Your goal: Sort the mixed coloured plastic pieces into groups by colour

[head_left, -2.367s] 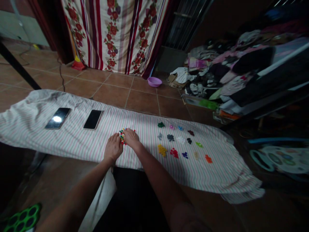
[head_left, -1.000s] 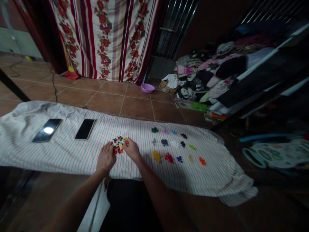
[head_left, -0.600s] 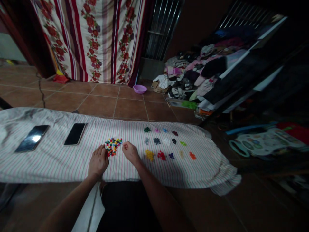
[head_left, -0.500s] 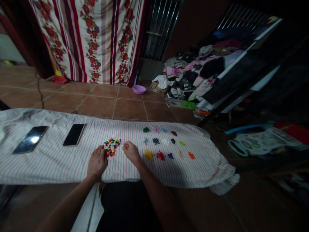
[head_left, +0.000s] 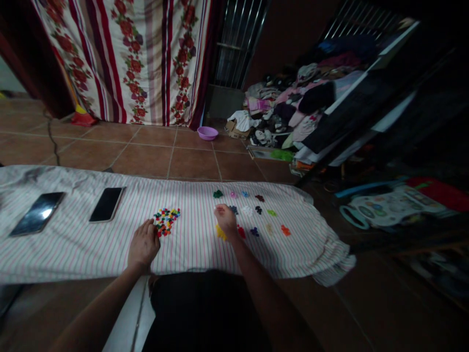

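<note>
My left hand point(head_left: 143, 244) lies on the striped cloth point(head_left: 194, 244), its fingers stretched flat against the left edge of a mixed heap of small colourful pieces point(head_left: 166, 221). The fingers of my right hand point(head_left: 226, 221) are pinched together among small piles sorted by colour; whatever they hold is too small to make out. That hand hides the light grey pile and partly covers the dark grey pile point(head_left: 233, 210). Close to it are the yellow pieces point(head_left: 221, 231) and the red pieces point(head_left: 241, 231). Farther right lie white pieces point(head_left: 247, 210), purple pieces point(head_left: 254, 231) and orange pieces point(head_left: 285, 230).
Two phones point(head_left: 106, 204) point(head_left: 37, 213) rest on the cloth at the left. Beyond the table, a purple basin point(head_left: 207, 133) stands on the tiled floor, before a floral curtain point(head_left: 146, 63). A heap of clothes point(head_left: 289, 107) fills the back right.
My right hand has moved right, from beside the mixed heap to the sorted piles, still pinched. My left hand stays by the heap. The view has shifted slightly.
</note>
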`<state>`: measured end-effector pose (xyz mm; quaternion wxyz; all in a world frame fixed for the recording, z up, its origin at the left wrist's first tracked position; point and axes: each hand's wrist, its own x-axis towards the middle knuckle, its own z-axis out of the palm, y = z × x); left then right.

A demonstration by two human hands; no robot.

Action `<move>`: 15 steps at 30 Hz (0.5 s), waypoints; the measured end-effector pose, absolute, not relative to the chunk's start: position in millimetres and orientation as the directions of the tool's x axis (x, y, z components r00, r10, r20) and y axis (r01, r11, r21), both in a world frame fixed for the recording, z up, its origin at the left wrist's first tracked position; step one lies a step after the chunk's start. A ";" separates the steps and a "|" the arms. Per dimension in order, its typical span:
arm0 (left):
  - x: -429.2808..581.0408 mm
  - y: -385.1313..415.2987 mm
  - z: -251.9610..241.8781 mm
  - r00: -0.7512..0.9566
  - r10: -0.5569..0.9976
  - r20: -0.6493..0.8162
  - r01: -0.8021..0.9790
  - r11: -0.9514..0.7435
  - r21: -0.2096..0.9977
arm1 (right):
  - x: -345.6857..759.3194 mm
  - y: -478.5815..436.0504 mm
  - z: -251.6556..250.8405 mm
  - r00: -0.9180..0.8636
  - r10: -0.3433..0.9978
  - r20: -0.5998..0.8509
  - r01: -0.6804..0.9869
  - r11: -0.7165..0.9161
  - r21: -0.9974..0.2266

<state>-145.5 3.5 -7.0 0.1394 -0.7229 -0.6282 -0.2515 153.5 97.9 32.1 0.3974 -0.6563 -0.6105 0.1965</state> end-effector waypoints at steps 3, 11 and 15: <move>-145.2 3.4 -6.7 0.075 0.841 0.536 0.979 -0.164 0.120 | 189.7 102.9 31.2 0.276 0.879 0.389 0.739 0.065 -0.671; -145.6 3.7 -8.2 0.058 0.864 0.501 0.977 -0.152 0.150 | 261.4 101.9 13.9 0.356 0.812 0.463 0.862 -0.094 -0.499; -145.4 2.9 -6.8 0.053 0.866 0.497 0.969 -0.164 0.183 | 275.5 98.3 12.0 0.380 0.836 0.395 0.868 -0.174 -0.466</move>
